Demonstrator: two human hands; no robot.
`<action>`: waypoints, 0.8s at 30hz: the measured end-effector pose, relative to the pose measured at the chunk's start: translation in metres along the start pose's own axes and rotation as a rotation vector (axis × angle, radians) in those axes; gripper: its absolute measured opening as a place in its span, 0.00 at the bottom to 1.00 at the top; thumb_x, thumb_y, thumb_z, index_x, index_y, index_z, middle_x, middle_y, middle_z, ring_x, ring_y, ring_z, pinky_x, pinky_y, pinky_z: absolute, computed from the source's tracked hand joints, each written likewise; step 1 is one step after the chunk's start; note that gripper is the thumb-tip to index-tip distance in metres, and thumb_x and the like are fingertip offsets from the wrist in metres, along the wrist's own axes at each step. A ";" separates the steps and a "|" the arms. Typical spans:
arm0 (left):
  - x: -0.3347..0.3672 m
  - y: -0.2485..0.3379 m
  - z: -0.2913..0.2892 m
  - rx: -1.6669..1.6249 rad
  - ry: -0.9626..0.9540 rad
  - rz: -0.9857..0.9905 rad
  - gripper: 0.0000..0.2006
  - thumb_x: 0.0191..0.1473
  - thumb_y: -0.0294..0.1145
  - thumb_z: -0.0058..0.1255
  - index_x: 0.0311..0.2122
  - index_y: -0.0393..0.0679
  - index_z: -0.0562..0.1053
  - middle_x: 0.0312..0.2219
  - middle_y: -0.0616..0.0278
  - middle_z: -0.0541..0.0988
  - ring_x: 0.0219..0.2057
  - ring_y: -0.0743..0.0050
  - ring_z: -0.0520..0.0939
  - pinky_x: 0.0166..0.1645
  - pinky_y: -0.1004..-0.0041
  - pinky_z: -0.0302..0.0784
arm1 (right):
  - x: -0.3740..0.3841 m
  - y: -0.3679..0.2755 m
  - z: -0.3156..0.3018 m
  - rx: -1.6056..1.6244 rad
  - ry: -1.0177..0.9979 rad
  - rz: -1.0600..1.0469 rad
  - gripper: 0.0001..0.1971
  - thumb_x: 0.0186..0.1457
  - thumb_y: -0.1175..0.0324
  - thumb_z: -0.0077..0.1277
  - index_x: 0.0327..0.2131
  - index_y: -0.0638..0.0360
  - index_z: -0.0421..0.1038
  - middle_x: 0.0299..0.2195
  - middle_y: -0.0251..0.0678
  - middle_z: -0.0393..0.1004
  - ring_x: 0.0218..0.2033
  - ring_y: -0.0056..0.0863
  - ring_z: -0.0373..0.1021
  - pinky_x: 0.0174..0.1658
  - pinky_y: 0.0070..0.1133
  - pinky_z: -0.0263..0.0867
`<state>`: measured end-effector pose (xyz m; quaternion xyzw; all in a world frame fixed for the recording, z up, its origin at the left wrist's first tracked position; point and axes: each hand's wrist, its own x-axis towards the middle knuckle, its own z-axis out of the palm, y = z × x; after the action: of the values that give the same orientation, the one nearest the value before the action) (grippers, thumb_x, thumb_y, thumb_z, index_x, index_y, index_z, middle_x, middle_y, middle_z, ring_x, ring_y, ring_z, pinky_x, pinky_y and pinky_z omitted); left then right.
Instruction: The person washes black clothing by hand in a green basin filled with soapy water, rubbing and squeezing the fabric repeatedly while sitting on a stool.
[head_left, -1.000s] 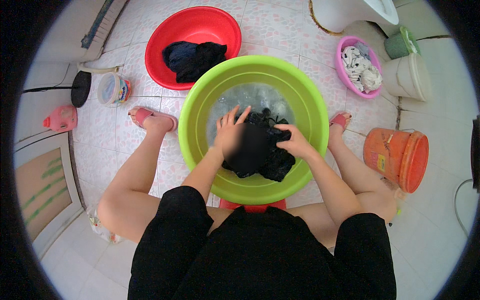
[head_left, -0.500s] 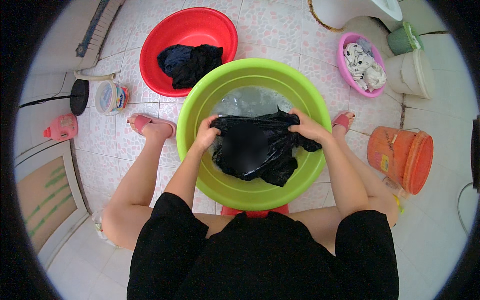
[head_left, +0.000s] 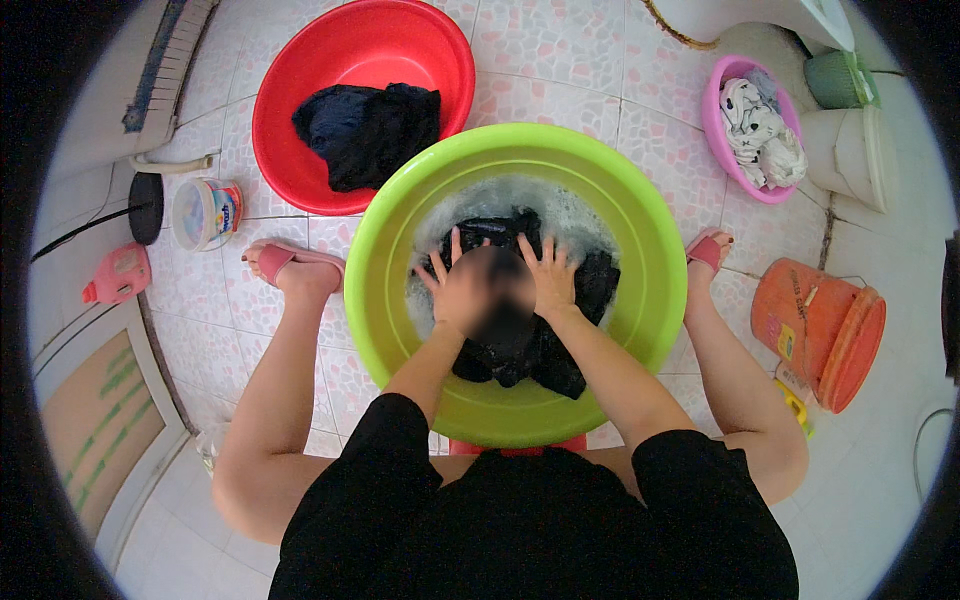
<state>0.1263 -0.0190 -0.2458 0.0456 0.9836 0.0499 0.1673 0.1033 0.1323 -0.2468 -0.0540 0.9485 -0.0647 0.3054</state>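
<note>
A large lime-green basin (head_left: 655,300) stands between my legs with cloudy, sudsy water (head_left: 585,210) in it. Soaked black clothing (head_left: 597,285) lies in the water, partly under the surface. Flat on the cloth, fingers spread, rests my left hand (head_left: 458,292). My right hand (head_left: 552,275) presses on the same clothing a little to the right, its fingers apart too. Neither hand grips anything. A blurred patch hides part of the cloth and the inner sides of both hands.
Beyond the green basin at the left, a red basin (head_left: 415,50) holds dark clothes (head_left: 365,130). A pink basin (head_left: 715,125) with white garments stands at the far right. An orange bucket (head_left: 800,325) lies tilted on the right; a clear tub (head_left: 200,215) and pink bottle (head_left: 118,273) are left.
Both hands have let go of the black clothing they held stretched up. It has dropped into the water, and the hands have moved closer together and now press on it with spread fingers.
</note>
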 end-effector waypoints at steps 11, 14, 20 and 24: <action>0.052 0.001 0.015 -0.618 -0.720 -0.364 0.32 0.45 0.51 0.44 0.54 0.44 0.58 0.49 0.41 0.60 0.49 0.35 0.61 0.51 0.50 0.58 | 0.031 0.016 0.011 0.340 0.125 0.130 0.36 0.44 0.47 0.47 0.52 0.60 0.52 0.46 0.48 0.60 0.45 0.42 0.62 0.47 0.33 0.59; 0.041 -0.011 0.025 -0.565 -0.809 -0.262 0.31 0.44 0.52 0.46 0.50 0.42 0.62 0.49 0.39 0.61 0.50 0.36 0.60 0.55 0.50 0.51 | 0.034 0.021 0.013 0.549 0.177 0.294 0.34 0.37 0.50 0.54 0.47 0.58 0.59 0.48 0.50 0.58 0.48 0.45 0.58 0.50 0.36 0.55; 0.043 0.001 0.013 -0.699 0.079 -0.603 0.32 0.46 0.52 0.42 0.54 0.48 0.56 0.52 0.51 0.56 0.53 0.46 0.55 0.55 0.53 0.52 | 0.049 0.037 -0.008 0.784 0.386 0.135 0.22 0.32 0.77 0.50 0.39 0.59 0.64 0.45 0.46 0.60 0.47 0.43 0.58 0.49 0.32 0.57; 0.060 -0.001 -0.007 -1.862 -0.210 -0.769 0.34 0.45 0.59 0.41 0.54 0.48 0.56 0.51 0.55 0.62 0.52 0.56 0.62 0.55 0.55 0.52 | 0.015 0.010 -0.033 1.130 0.277 -0.136 0.31 0.27 0.84 0.44 0.45 0.57 0.60 0.44 0.43 0.61 0.48 0.40 0.58 0.52 0.26 0.53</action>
<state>0.0678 -0.0138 -0.2585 -0.4186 0.4818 0.7358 0.2265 0.0712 0.1425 -0.2300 0.0656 0.7924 -0.5863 0.1553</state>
